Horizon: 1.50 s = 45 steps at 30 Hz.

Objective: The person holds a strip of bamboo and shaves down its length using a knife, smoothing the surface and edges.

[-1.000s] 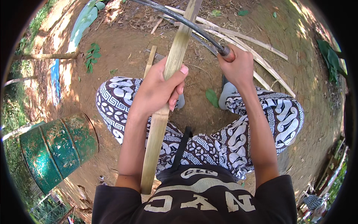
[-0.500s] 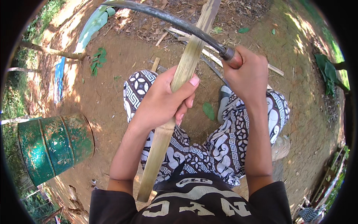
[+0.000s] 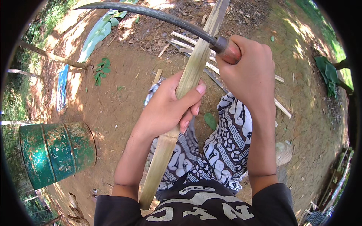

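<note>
Bamboo strip [image 3: 196, 67]: right of the green drum, slanting over the person's lap, its lower end near the shirt and its far end well beyond the drum; a joint line shows below the grip.
Left hand [image 3: 169, 103]: right of the drum, wrapped round the strip, thumb laid along its face and fingers curled underneath.
Right hand [image 3: 247, 69]: farther right of the drum, closed in a fist on the wooden handle [image 3: 230, 54] of a sickle.
Sickle blade [image 3: 162, 16]: dark, curved, crossing over the strip beyond the drum, tip pointing left; I cannot tell whether metal touches bamboo.
Green drum [image 3: 58, 154]: ribbed, its paint worn to rusty patches.
Earth floor [image 3: 120, 101]: brown, bare and dry right of the drum, dappled with sunlight, turning to dry litter [image 3: 245, 17] well beyond it.
Loose pale strips [image 3: 282, 108]: scattered on the soil, right of the drum and beyond it.
Greenery: a leafy sprig [image 3: 102, 71] and a long pale leaf [image 3: 96, 37] beyond the drum; a single leaf [image 3: 210, 121] to its right.
Blue sheet [image 3: 62, 86]: just beyond the drum, near a thin pole [image 3: 56, 57].
Patterned trousers [image 3: 230, 143]: right of the drum, black and white.
</note>
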Each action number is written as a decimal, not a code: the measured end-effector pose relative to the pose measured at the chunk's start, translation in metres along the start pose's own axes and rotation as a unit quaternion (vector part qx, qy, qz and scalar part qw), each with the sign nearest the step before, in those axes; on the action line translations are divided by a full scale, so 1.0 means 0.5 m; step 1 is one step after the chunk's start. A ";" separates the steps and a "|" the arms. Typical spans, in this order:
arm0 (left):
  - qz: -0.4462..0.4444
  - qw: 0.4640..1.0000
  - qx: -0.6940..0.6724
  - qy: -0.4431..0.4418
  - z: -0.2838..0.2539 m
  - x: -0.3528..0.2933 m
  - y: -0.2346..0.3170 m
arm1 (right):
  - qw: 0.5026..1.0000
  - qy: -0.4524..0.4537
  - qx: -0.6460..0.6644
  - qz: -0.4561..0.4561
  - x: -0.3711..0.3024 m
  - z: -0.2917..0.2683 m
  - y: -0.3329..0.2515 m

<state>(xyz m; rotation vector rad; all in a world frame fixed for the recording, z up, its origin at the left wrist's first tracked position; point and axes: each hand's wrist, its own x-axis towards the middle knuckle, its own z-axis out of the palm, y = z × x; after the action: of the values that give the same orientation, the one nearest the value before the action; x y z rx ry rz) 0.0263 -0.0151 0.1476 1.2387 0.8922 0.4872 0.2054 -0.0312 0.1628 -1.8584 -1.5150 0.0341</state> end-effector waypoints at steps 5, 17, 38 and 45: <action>-0.008 1.000 0.002 -0.004 -0.001 0.000 0.009 | 1.000 -0.004 -0.004 0.000 0.001 0.000 0.023; -0.068 0.982 -0.151 -0.096 -0.091 0.061 -0.108 | 0.990 -0.104 -0.016 -0.091 -0.059 0.173 0.118; -0.072 0.982 -0.145 -0.097 -0.081 0.077 -0.160 | 0.993 0.053 -0.099 0.021 -0.006 0.242 0.241; -0.033 0.986 -0.155 -0.052 -0.094 0.086 -0.135 | 0.992 -0.030 -0.021 -0.121 -0.057 0.238 0.164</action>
<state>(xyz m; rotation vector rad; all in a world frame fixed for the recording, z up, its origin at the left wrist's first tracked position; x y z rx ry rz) 0.0046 0.0255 0.0673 0.9378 0.7349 0.4836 0.2124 0.0012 0.0195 -1.7075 -1.7854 -0.0563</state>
